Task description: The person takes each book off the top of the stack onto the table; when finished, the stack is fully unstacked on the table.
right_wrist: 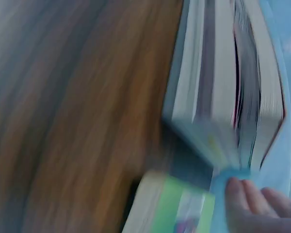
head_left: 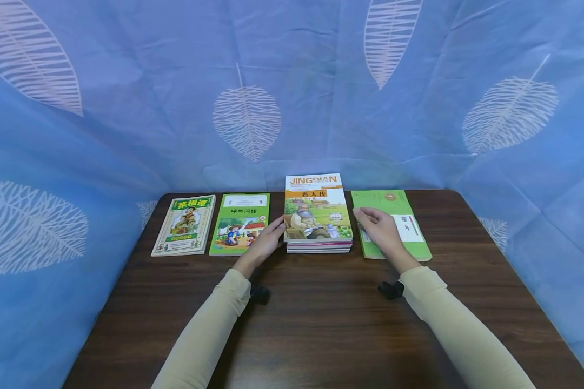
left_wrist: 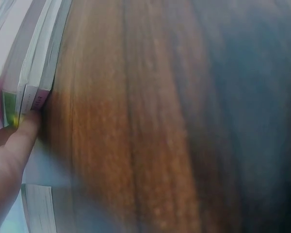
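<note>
A blue leaf-patterned cloth (head_left: 331, 127) hangs behind my dark tabletop (head_left: 316, 324). Near its far edge, mid-width, sits the stack of books (head_left: 318, 210), between the right green book (head_left: 410, 232) and the left green book (head_left: 240, 224), with a cream book (head_left: 185, 226) farther left. My left hand (head_left: 265, 241) touches the stack's side, fingers extended; my right hand (head_left: 383, 230), loosely bent and holding nothing, is over the right green book, partly covering it. Only the left wrist view shows coloured spines; the right shows page edges. Blur there hides whether my right fingertips touch the stack.
</note>
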`<move>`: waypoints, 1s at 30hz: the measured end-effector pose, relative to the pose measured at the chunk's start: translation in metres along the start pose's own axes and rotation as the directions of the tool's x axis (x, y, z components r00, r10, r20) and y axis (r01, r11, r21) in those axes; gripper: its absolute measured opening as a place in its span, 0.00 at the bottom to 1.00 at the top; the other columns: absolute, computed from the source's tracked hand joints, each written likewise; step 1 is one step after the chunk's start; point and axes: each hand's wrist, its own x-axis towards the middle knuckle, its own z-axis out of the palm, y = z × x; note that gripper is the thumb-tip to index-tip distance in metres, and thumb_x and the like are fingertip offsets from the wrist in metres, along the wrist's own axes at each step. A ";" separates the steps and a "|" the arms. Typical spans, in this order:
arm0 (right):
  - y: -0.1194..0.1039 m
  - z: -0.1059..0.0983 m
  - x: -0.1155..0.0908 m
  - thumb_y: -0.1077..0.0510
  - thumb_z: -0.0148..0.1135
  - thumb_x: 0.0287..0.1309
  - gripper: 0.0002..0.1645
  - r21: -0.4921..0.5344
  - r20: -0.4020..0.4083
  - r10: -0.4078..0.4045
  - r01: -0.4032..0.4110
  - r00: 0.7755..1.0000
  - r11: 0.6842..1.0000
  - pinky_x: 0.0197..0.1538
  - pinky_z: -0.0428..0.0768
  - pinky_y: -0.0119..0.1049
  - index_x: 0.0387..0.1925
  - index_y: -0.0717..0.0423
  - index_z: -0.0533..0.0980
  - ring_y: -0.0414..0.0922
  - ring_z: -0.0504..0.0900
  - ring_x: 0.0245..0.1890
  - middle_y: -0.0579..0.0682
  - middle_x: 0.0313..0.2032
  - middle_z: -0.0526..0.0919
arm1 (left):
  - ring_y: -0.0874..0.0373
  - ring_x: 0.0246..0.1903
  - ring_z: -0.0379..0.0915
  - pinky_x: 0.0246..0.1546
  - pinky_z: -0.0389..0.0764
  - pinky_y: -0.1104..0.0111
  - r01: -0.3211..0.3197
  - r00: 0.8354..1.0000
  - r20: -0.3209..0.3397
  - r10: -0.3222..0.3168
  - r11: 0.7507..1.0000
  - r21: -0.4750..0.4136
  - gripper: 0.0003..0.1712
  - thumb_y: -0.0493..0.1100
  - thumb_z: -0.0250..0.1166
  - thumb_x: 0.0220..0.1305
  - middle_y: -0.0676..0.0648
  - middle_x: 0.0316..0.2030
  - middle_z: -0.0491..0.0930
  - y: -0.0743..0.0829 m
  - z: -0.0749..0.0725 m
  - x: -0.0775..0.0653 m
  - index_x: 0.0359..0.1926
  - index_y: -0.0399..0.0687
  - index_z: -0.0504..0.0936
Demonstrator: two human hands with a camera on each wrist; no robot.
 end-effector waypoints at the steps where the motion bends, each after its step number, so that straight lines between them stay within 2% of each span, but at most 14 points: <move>1: -0.004 0.006 0.002 0.27 0.55 0.71 0.52 -0.007 0.026 0.027 -0.026 0.999 1.000 0.74 0.74 0.55 0.79 0.60 0.63 0.60 0.75 0.72 0.63 0.74 0.72 | 0.43 0.83 0.47 0.79 0.62 0.44 0.000 1.000 -0.002 0.000 1.000 -0.002 0.33 0.51 0.41 0.87 0.41 0.84 0.51 0.000 0.001 0.001 0.85 0.50 0.49; 4: -0.012 0.022 0.007 0.27 0.55 0.71 0.55 -0.044 0.063 0.080 -0.078 0.995 0.996 0.78 0.69 0.56 0.80 0.63 0.59 0.61 0.67 0.77 0.65 0.77 0.66 | 0.42 0.83 0.47 0.79 0.61 0.44 -0.007 1.000 0.001 0.007 1.000 -0.007 0.33 0.51 0.41 0.87 0.41 0.84 0.50 0.000 0.003 0.002 0.85 0.50 0.48; 8: -0.010 0.032 0.011 0.34 0.59 0.73 0.52 -0.062 0.066 0.121 -0.117 0.990 0.991 0.79 0.67 0.55 0.79 0.66 0.59 0.61 0.63 0.79 0.66 0.78 0.64 | 0.42 0.83 0.47 0.80 0.60 0.45 -0.017 1.000 0.013 0.017 1.000 -0.011 0.33 0.50 0.40 0.87 0.40 0.84 0.50 -0.001 0.005 0.003 0.85 0.49 0.48; 10: -0.008 0.033 0.011 0.37 0.61 0.73 0.50 -0.052 0.073 0.137 -0.134 0.988 0.990 0.79 0.67 0.56 0.79 0.66 0.59 0.61 0.63 0.79 0.66 0.78 0.64 | 0.43 0.83 0.47 0.80 0.60 0.45 -0.020 1.000 0.017 0.020 1.000 -0.012 0.34 0.50 0.41 0.87 0.41 0.84 0.50 -0.002 0.006 0.003 0.85 0.48 0.47; 16: -0.008 0.023 0.011 0.36 0.59 0.74 0.50 -0.053 0.090 0.177 -0.172 0.980 0.984 0.81 0.63 0.56 0.81 0.62 0.56 0.61 0.58 0.81 0.64 0.80 0.59 | 0.43 0.83 0.50 0.80 0.62 0.49 -0.045 0.999 0.014 0.045 0.999 0.011 0.36 0.50 0.46 0.86 0.41 0.85 0.48 -0.001 0.008 0.004 0.85 0.46 0.47; 19: -0.006 0.018 0.010 0.37 0.60 0.74 0.49 -0.055 0.077 0.181 -0.177 0.980 0.983 0.80 0.65 0.55 0.81 0.61 0.57 0.60 0.60 0.81 0.63 0.80 0.61 | 0.43 0.82 0.51 0.81 0.60 0.49 -0.035 0.999 -0.015 0.037 0.995 0.095 0.37 0.52 0.49 0.85 0.41 0.84 0.49 -0.002 0.007 0.004 0.85 0.48 0.49; 22: -0.004 0.015 0.009 0.39 0.61 0.74 0.47 -0.008 0.063 0.174 -0.174 0.983 0.985 0.79 0.67 0.55 0.81 0.60 0.59 0.60 0.63 0.80 0.63 0.79 0.64 | 0.43 0.83 0.49 0.82 0.55 0.46 -0.007 0.999 -0.045 0.016 0.981 0.193 0.38 0.55 0.51 0.83 0.42 0.84 0.51 -0.003 0.005 0.003 0.85 0.52 0.52; 26: 0.002 0.010 0.006 0.40 0.60 0.75 0.47 0.040 0.055 0.160 -0.162 0.986 0.986 0.78 0.69 0.53 0.81 0.60 0.58 0.59 0.64 0.79 0.64 0.79 0.62 | 0.44 0.84 0.44 0.83 0.51 0.44 0.000 0.998 -0.056 0.014 0.971 0.241 0.38 0.55 0.52 0.83 0.43 0.84 0.52 -0.004 0.003 0.002 0.85 0.54 0.52; 28: 0.005 0.005 0.004 0.40 0.59 0.76 0.46 0.075 0.055 0.153 -0.157 0.987 0.985 0.74 0.75 0.49 0.81 0.60 0.58 0.55 0.71 0.75 0.63 0.78 0.65 | 0.44 0.84 0.44 0.83 0.51 0.44 -0.005 0.998 -0.061 0.021 0.969 0.248 0.38 0.55 0.52 0.83 0.43 0.84 0.52 -0.005 0.002 0.002 0.85 0.53 0.52; 30: 0.009 -0.001 0.002 0.41 0.58 0.76 0.44 0.135 0.056 0.146 -0.152 0.988 0.979 0.66 0.83 0.40 0.81 0.60 0.59 0.47 0.83 0.65 0.61 0.72 0.74 | 0.44 0.84 0.44 0.83 0.51 0.44 -0.006 0.997 -0.069 0.024 0.968 0.250 0.38 0.54 0.53 0.83 0.44 0.84 0.52 -0.005 0.000 0.002 0.85 0.53 0.52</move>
